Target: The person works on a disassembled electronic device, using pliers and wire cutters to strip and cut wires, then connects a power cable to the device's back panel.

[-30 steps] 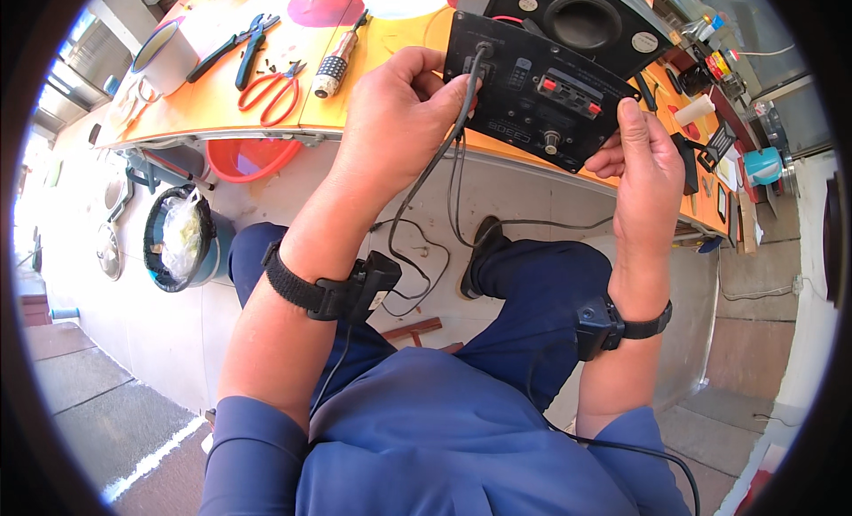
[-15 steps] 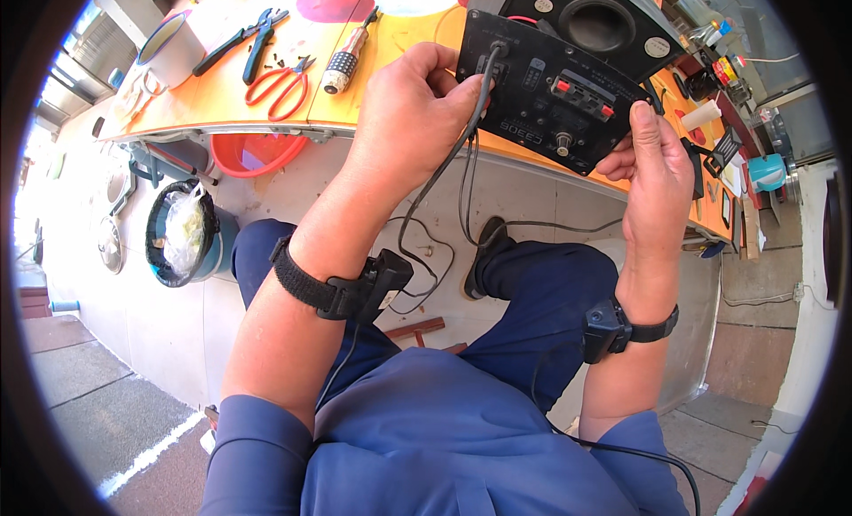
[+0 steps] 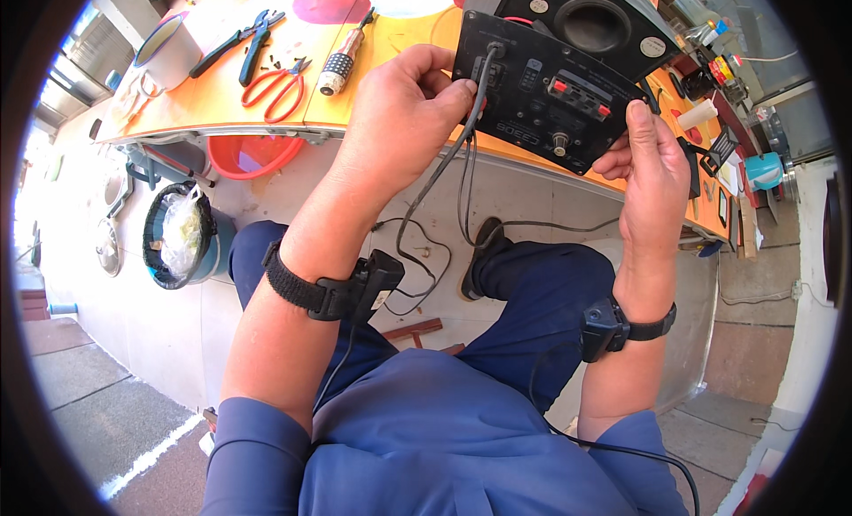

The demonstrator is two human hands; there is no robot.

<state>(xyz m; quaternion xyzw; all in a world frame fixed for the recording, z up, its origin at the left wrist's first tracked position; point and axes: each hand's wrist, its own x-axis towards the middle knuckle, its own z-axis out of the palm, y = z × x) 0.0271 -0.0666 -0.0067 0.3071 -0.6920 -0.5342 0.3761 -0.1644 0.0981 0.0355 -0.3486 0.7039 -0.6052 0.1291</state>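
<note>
A black speaker panel (image 3: 543, 103) is held up between my two hands, its face with red-tabbed terminals and a silver knob turned toward me. My left hand (image 3: 399, 117) pinches its left edge, thumb beside the black cable (image 3: 479, 99) that runs out of the panel and down toward the floor. At the panel's right edge my right hand (image 3: 652, 152) grips with the thumb on top and fingers curled beneath. Just behind stands the black speaker box (image 3: 590, 23) with a round opening, and a red wire shows between box and panel.
On the orange table (image 3: 306, 77) lie blue-handled pliers (image 3: 253, 55), red-handled scissors (image 3: 271, 92), a screwdriver (image 3: 342, 63) and several small screws. A white cup (image 3: 169, 55) stands at left. Below are a red basin (image 3: 253, 157) and a lined bin (image 3: 186, 236). Cables trail across the floor.
My left hand has shifted very slightly left and down along the panel's edge. The panel is tilted a little differently and remains in both hands.
</note>
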